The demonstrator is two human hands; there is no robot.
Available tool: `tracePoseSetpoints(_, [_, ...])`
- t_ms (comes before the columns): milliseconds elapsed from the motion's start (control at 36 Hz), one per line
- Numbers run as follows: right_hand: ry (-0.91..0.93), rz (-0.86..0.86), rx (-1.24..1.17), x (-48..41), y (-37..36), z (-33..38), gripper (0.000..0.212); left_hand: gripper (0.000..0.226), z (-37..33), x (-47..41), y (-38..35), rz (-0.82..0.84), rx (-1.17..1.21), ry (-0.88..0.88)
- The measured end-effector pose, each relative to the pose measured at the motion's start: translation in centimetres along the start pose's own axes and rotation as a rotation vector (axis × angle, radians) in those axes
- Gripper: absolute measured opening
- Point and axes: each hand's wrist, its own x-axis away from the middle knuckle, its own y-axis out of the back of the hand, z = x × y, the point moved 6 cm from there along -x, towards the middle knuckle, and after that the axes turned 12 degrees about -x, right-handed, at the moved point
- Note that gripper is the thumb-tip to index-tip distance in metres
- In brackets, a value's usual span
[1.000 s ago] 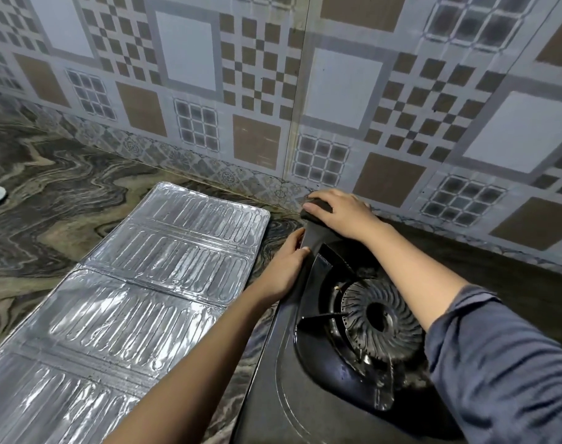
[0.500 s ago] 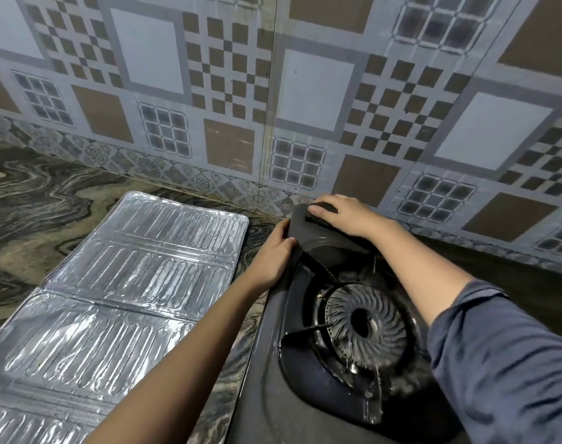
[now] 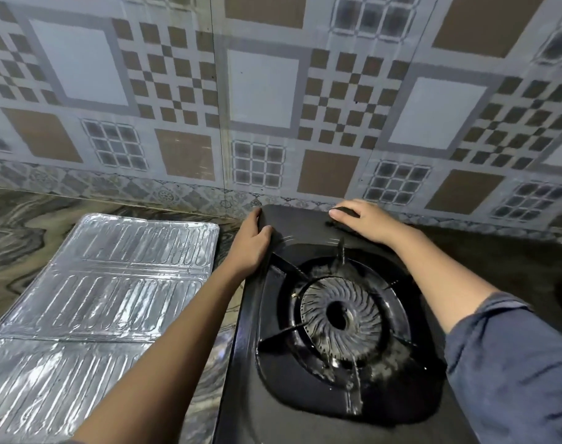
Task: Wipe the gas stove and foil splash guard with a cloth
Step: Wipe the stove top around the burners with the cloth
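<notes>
While my left hand (image 3: 252, 241) grips the far left corner of the black gas stove (image 3: 247, 395), thumb on top and fingers wrapped over the edge, my right hand (image 3: 366, 221) lies cupped on the stove's back rim. Its fingers curl over what I take to be a dark cloth (image 3: 337, 224), though that is hard to tell against the black metal. Both hands sit at the end by the patterned tile wall (image 3: 260, 91), so the stove top and its round burner (image 3: 340, 315) lie between them and me. The silver ribbed foil splash guard (image 3: 113, 283) lies flat on the marbled stone desk (image 3: 23, 225), just left of the stove, its long axis running from the wall towards me. My left hand is nearer the guard, but my right holds the cloth and would have to cross over.
</notes>
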Motion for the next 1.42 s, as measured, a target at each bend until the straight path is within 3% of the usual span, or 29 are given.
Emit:
tracePoseSetpoints(194, [-0.08, -0.156, -0.002, 1.8, 1.4, -2.2, 0.062, 0.045, -0.6, -0.3, 0.2, -0.022, -0.07, -0.016])
tracePoseSetpoints(444, [-0.052, -0.277, 0.008, 2.7, 2.0, -1.8, 0.046, 0.047, -0.4, 0.0, 0.2, -0.011, -0.023, -0.011])
tracePoseSetpoints(528, [0.014, -0.207, -0.04, 2.4, 1.3, -0.6, 0.04, 0.044, -0.4, 0.0, 0.2, -0.011, -0.011, -0.033])
tracePoseSetpoints(722, [0.161, 0.133, -0.066, 0.6, -2.5, 5.6, 0.039, 0.044, 0.1, -0.2, 0.2, -0.017, 0.059, -0.026])
tracePoseSetpoints(917, [0.205, 0.28, -0.073, -0.8, -4.4, 8.5, 0.041, 0.048, 1.0, -0.4, 0.0, -0.008, 0.128, -0.001])
tracePoseSetpoints(1056, [0.207, 0.208, 0.059, -1.1, -4.2, 8.7, 0.057, 0.048, 1.2, -0.6, -0.1, -0.002, 0.172, 0.003])
tracePoseSetpoints(1139, [0.056, 0.111, 0.121, -0.7, -3.5, 8.0, 0.074, 0.05, 1.6, -0.7, -0.3, 0.011, 0.199, 0.014])
tracePoseSetpoints(1222, [-0.12, 0.154, 0.164, -0.3, -3.9, 7.2, 0.089, 0.052, 1.9, -0.8, -0.4, 0.035, 0.217, 0.027])
tracePoseSetpoints(1278, [-0.136, 0.19, 0.181, -0.3, -4.4, 7.3, 0.095, 0.052, 2.2, -0.8, -0.5, 0.054, 0.236, 0.023])
tracePoseSetpoints(1417, [-0.039, 0.206, 0.099, -1.0, -5.4, 8.9, 0.083, 0.051, 2.7, -0.5, -0.5, 0.108, 0.289, -0.003])
